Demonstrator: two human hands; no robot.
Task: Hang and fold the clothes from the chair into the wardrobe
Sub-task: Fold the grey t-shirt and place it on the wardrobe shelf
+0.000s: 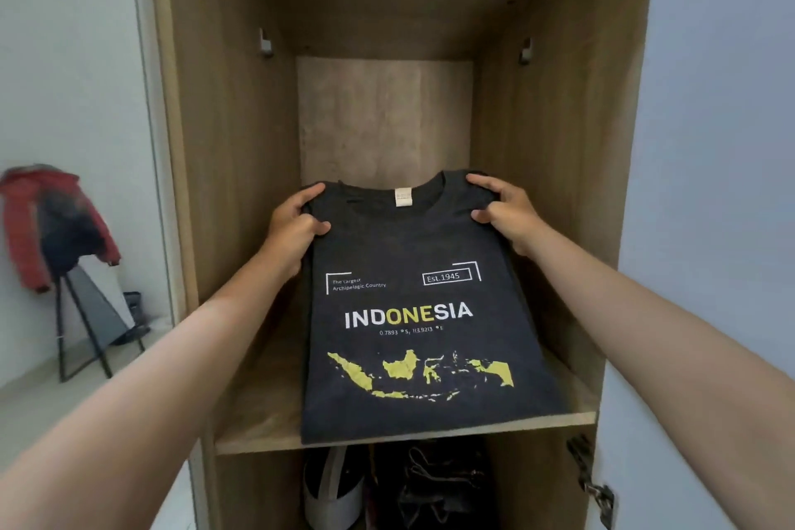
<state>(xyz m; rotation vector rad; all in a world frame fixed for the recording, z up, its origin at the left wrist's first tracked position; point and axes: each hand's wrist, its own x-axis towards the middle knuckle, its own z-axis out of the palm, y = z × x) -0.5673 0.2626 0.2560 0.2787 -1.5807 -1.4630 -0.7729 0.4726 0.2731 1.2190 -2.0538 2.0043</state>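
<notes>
Wardrobe shelf (258,422) under folded T-shirt (413,254). Left hand (297,219), right hand (503,211) pinch shoulders by collar — slide shirt back square, keep fold flat, then release.

Home bedroom, probably, wooden wardrobe (223,142), jacket-draped chair (64,254), white walls

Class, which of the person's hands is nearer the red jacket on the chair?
Left. The left hand grips the shirt's shoulder on the red jacket's side; the right hand is farther.
</notes>
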